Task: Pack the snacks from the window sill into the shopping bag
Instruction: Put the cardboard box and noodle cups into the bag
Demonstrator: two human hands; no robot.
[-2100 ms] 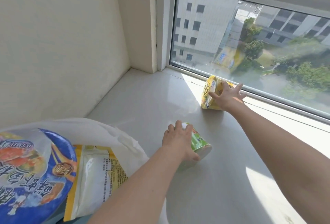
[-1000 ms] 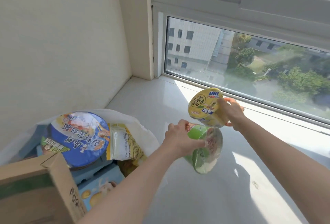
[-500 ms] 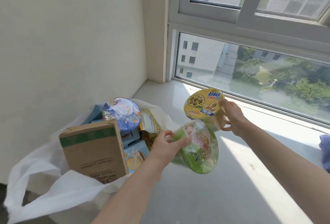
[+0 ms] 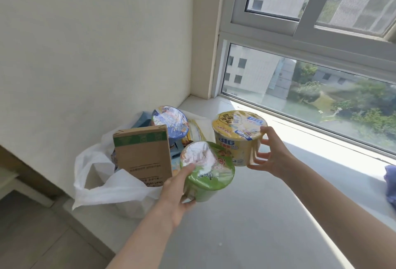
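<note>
Currently: you are holding two instant-noodle cups in the air above the window sill (image 4: 246, 232), one in each hand, just to the right of the shopping bag (image 4: 111, 187).
Left hand (image 4: 175, 192): it is gripping the green cup (image 4: 211, 179), with the thumb pressing on the film lid and the fingers curling under the body.
Green cup: it is tilting its lid toward you and hanging beside the bag's right edge, not inside it.
Right hand (image 4: 274, 157): it is clasping the yellow cup (image 4: 235, 140) from the right, with the thumb hooking over the top rim and the fingers spreading along the lower side.
Yellow cup: it is sitting upright in your grip, behind the green one and nearer the window (image 4: 300, 80).
Cups together: the green lid is overlapping the yellow cup's lower edge in this view; whether they are touching, you cannot tell.
Shopping bag: white and thin, it is sitting at the sill's left end beside the wall (image 4: 96, 43), with its mouth gaping open.
Bag contents: a brown cardboard box (image 4: 143, 157) is standing upright in front; a blue-lidded bowl (image 4: 170, 122) is leaning behind it; a yellow packet (image 4: 198, 130) is poking up to the bowl's right.
Sill surface: sunlight is falling across its right part.
Right edge: a bluish-purple cloth (image 4: 391, 183) is lying on the sill, well apart from the cups.
</note>
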